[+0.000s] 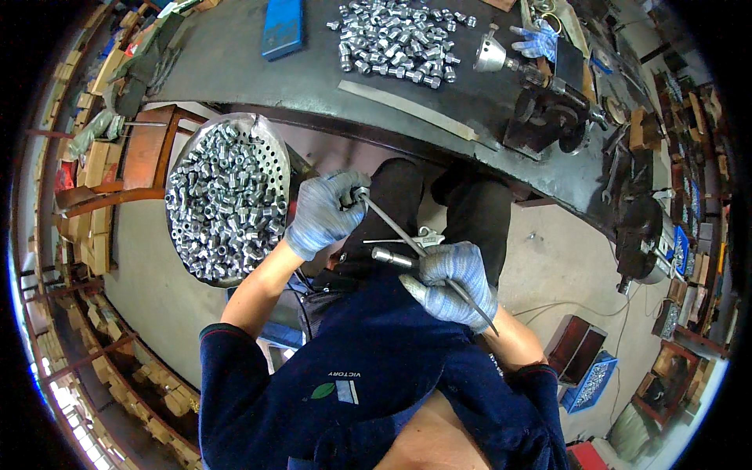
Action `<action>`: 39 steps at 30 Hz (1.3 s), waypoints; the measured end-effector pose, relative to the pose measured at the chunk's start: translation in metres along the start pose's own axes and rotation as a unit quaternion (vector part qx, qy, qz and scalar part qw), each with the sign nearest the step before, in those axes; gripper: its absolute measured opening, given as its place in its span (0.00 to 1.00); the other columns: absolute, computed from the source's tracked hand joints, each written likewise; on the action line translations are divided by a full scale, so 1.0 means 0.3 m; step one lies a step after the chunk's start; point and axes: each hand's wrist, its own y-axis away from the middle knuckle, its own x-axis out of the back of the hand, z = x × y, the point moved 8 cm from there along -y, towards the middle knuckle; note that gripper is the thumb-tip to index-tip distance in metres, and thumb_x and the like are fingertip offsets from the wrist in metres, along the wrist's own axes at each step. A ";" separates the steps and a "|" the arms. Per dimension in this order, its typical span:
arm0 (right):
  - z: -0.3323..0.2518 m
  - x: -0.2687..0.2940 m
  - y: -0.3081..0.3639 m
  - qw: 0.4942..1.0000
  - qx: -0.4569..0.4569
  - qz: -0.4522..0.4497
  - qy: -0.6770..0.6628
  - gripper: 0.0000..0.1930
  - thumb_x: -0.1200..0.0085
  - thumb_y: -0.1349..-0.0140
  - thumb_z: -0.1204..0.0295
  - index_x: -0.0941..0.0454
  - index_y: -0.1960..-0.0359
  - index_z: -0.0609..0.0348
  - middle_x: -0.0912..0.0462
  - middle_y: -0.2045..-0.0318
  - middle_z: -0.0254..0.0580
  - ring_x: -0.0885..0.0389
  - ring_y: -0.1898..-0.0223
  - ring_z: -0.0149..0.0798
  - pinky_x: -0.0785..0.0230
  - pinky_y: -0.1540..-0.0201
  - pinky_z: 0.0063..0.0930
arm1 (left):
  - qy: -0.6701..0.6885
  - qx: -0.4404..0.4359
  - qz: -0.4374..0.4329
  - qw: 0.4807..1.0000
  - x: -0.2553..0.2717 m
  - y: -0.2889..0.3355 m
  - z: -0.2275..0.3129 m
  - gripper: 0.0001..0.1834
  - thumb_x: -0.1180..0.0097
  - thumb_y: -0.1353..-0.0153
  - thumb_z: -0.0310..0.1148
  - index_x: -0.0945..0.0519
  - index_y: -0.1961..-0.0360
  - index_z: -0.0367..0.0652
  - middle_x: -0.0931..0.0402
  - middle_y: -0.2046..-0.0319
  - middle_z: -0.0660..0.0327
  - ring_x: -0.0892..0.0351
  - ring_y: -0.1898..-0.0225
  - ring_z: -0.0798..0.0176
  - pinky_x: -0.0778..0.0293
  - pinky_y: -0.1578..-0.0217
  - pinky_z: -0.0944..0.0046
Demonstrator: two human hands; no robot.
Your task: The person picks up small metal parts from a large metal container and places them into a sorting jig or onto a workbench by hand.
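Observation:
My left hand [327, 213], in a blue-grey knitted glove, is closed on a small shiny metal fitting [361, 193] between thumb and fingers. A slim metal rod [395, 225] slants from that fitting down to the right, its tapered tail coming out past my other wrist. My right hand [457, 283], gloved alike, is wrapped round the rod. A short metal cylinder [393, 258] sticks out leftward beside the right fingers; whether they hold it too I cannot tell. Just beyond, over my lap, is a silver caliper-like tool [427, 237], partly hidden.
A perforated metal basket [274, 157] heaped with fittings [223, 200] stands at my left. The dark workbench [235, 70] ahead bears a fitting pile [399, 43], a flat metal strip [407, 110], a blue box [283, 27] and a vise [544, 117]. A wooden chair [149, 149] stands far left.

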 end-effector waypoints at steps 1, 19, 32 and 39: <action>0.010 0.000 -0.008 1.000 -0.004 0.015 -0.013 0.16 0.36 0.55 0.68 0.32 0.91 0.52 0.33 0.89 0.40 0.31 0.86 0.44 0.41 0.82 0.32 | -0.015 -0.009 0.001 1.000 -0.004 -0.003 0.002 0.13 0.40 0.57 0.26 0.20 0.66 0.42 0.28 0.81 0.60 0.33 0.83 0.68 0.34 0.79 0.68; 0.094 0.133 -0.042 0.983 -0.044 0.130 0.119 0.15 0.36 0.54 0.72 0.31 0.91 0.54 0.31 0.90 0.43 0.30 0.87 0.43 0.40 0.83 0.31 | 0.126 0.036 0.113 0.985 0.097 -0.701 -0.133 0.17 0.45 0.48 0.38 0.21 0.57 0.44 0.20 0.73 0.57 0.21 0.75 0.62 0.25 0.70 0.61; 0.216 0.024 -0.038 0.988 -0.110 0.086 0.068 0.10 0.38 0.51 0.76 0.27 0.84 0.61 0.30 0.87 0.42 0.32 0.85 0.34 0.40 0.80 0.26 | 0.376 0.150 -0.195 0.893 -0.114 -0.076 0.042 0.15 0.48 0.38 0.40 0.18 0.67 0.38 0.22 0.80 0.62 0.26 0.78 0.74 0.29 0.75 0.72; 0.259 -0.015 0.007 0.957 -0.241 0.061 -0.147 0.09 0.39 0.48 0.74 0.24 0.81 0.63 0.29 0.85 0.31 0.34 0.80 0.24 0.40 0.77 0.21 | 0.386 0.141 -0.250 0.876 -0.120 -0.022 0.059 0.14 0.42 0.42 0.35 0.20 0.59 0.37 0.19 0.71 0.59 0.21 0.68 0.69 0.25 0.63 0.67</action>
